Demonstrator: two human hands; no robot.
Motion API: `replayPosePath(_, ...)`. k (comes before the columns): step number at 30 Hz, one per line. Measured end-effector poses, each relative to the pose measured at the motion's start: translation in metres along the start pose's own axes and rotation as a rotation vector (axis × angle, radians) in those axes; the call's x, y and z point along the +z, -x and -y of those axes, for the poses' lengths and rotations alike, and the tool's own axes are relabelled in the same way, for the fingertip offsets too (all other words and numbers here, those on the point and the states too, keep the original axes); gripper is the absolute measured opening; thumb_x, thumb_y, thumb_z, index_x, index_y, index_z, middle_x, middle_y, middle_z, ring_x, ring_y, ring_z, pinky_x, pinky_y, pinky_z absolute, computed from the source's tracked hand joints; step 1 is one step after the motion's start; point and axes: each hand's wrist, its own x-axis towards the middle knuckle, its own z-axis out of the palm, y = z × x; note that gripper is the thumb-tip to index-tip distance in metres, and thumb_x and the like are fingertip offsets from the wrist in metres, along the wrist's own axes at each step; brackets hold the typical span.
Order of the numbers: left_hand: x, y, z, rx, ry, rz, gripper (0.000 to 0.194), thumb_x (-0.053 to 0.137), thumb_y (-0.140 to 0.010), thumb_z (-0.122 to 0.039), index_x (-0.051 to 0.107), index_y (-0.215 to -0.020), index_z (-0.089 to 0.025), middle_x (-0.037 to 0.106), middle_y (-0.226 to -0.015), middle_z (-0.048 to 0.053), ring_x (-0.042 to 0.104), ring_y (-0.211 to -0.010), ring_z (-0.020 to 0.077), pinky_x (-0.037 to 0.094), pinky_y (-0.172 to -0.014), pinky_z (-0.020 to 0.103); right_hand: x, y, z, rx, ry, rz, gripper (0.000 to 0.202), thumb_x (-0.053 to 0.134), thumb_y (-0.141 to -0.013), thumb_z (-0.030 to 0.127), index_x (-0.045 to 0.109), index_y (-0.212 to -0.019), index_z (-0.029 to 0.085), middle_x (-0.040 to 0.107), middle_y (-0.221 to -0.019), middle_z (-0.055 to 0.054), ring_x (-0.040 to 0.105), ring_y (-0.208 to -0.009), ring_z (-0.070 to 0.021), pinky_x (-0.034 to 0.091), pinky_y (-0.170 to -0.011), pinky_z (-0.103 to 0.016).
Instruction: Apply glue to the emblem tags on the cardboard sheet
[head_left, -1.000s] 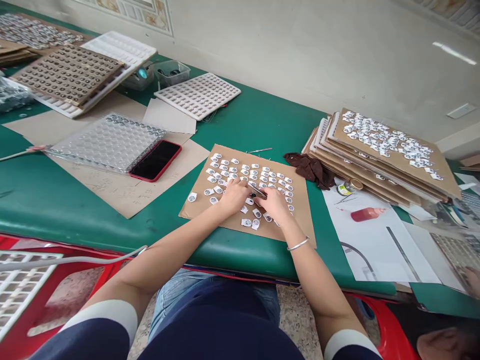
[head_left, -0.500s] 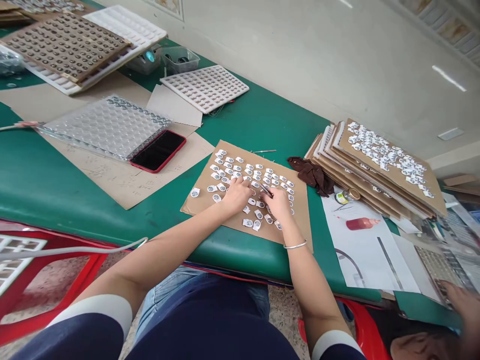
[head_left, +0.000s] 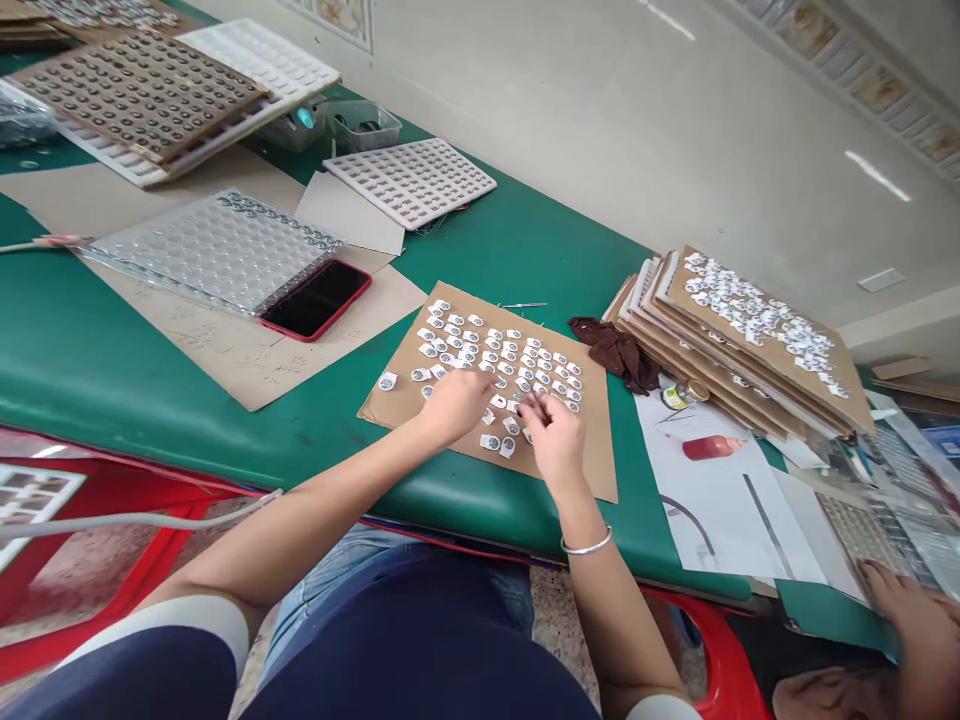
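A brown cardboard sheet (head_left: 577, 470) lies on the green table before me, with several rows of small round pieces (head_left: 490, 442) on white tabs. Above its middle is my left hand (head_left: 461, 403), its thumb and fingertips pinched together; whatever they hold is too small to make out. My right hand (head_left: 559, 435) is closed round a slim dark tool (head_left: 534, 404) that looks like tweezers, its tip pointing at the pieces between both hands. The fingers hide some of the pieces.
Left of the sheet lie a red-cased phone (head_left: 316, 300) and a clear plastic tray (head_left: 202, 250). A brown cloth (head_left: 616, 352) and stacked cardboard sheets (head_left: 739, 385) stand to the right, with a red bottle (head_left: 711, 447) nearer. Another person's hand (head_left: 892, 590) is at far right.
My left hand has lifted slightly off the sheet and its fingers have drawn into a pinch. My right hand has shifted a little nearer to me with the dark tool. The camera view has tilted slightly.
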Motion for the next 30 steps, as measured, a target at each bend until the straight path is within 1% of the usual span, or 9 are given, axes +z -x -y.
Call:
replayPosePath(4,-0.025,0.035,0.034,-0.107,-0.016,-0.185,0.024,0.048,-0.086,-0.025,0.068,-0.097,-0.018,0.070,-0.091,0.005,0.063,-0.084,0.0180,0.047,-0.077,0.026,0.029,0.037,0.018,-0.409,0.336,0.185,0.029,0.040,-0.088,0.016,0.065,-0.102,0.022,0.069,-0.097,-0.007,0.064,-0.073,-0.0167,0.048,-0.066,-0.029)
replayPosePath(7,-0.037,0.056,0.053,-0.139,-0.070,-0.266,0.026,0.046,-0.088,-0.029,0.068,-0.095,-0.016,0.069,-0.090,0.006,0.063,-0.084,0.0188,0.047,-0.078,0.028,0.037,0.052,0.025,-0.531,0.364,0.311,0.030,0.040,-0.088,0.013,0.062,-0.107,0.022,0.069,-0.098,-0.007,0.064,-0.071,-0.0161,0.049,-0.064,-0.028)
replayPosePath(10,-0.035,0.073,0.054,-0.051,-0.076,-0.218,0.025,0.046,-0.089,-0.028,0.067,-0.095,-0.015,0.069,-0.089,0.007,0.061,-0.084,0.0191,0.046,-0.082,0.031,0.022,0.057,0.022,-0.446,0.217,0.238,0.024,0.048,-0.089,0.027,0.061,-0.109,0.022,0.067,-0.103,-0.006,0.065,-0.083,-0.0156,0.051,-0.073,-0.027)
replayPosePath(13,-0.021,0.084,0.040,0.106,0.006,-0.064,0.022,0.047,-0.089,-0.024,0.066,-0.095,-0.015,0.067,-0.092,0.007,0.059,-0.088,0.0187,0.045,-0.085,0.032,-0.004,0.061,0.011,-0.216,0.105,0.087,0.032,0.058,-0.082,0.041,0.060,-0.107,0.021,0.067,-0.099,-0.007,0.064,-0.088,-0.0180,0.051,-0.079,-0.030)
replayPosePath(16,-0.007,0.087,0.023,0.164,0.039,0.066,0.021,0.054,-0.086,-0.025,0.064,-0.103,-0.016,0.064,-0.098,0.008,0.056,-0.095,0.0211,0.043,-0.087,0.035,-0.023,0.071,-0.002,-0.013,0.130,0.035,0.038,0.056,-0.082,0.045,0.056,-0.110,0.019,0.066,-0.100,-0.009,0.064,-0.087,-0.0199,0.052,-0.075,-0.033)
replayPosePath(18,-0.001,0.086,0.015,0.162,0.023,0.111,0.025,0.058,-0.084,-0.026,0.062,-0.107,-0.017,0.061,-0.099,0.008,0.053,-0.097,0.0226,0.042,-0.086,0.036,-0.028,0.080,-0.007,0.052,0.162,0.031,0.034,0.052,-0.085,0.043,0.055,-0.108,0.018,0.065,-0.099,-0.009,0.063,-0.082,-0.0186,0.051,-0.072,-0.032)
replayPosePath(21,0.004,0.082,0.009,0.180,-0.014,0.155,0.026,0.058,-0.084,-0.028,0.063,-0.108,-0.019,0.058,-0.097,0.008,0.050,-0.095,0.0227,0.041,-0.083,0.036,-0.027,0.092,-0.008,0.064,0.153,0.054,0.023,0.047,-0.089,0.037,0.056,-0.099,0.018,0.064,-0.091,-0.007,0.060,-0.073,-0.0152,0.049,-0.068,-0.029)
replayPosePath(24,0.006,0.080,0.006,0.184,-0.035,0.179,0.022,0.057,-0.084,-0.028,0.065,-0.103,-0.021,0.057,-0.096,0.007,0.048,-0.095,0.0226,0.039,-0.082,0.036,-0.022,0.099,-0.002,0.014,0.154,0.117,0.020,0.046,-0.089,0.034,0.057,-0.096,0.019,0.063,-0.088,-0.005,0.059,-0.075,-0.0144,0.047,-0.068,-0.026)
replayPosePath(30,0.011,0.080,0.006,0.158,0.003,0.176,0.019,0.056,-0.085,-0.028,0.067,-0.100,-0.021,0.058,-0.095,0.007,0.048,-0.095,0.0222,0.038,-0.082,0.036,-0.007,0.107,0.009,-0.048,0.450,0.118,0.018,0.048,-0.088,0.033,0.060,-0.091,0.020,0.063,-0.083,-0.002,0.059,-0.064,-0.0128,0.038,-0.056,-0.026)
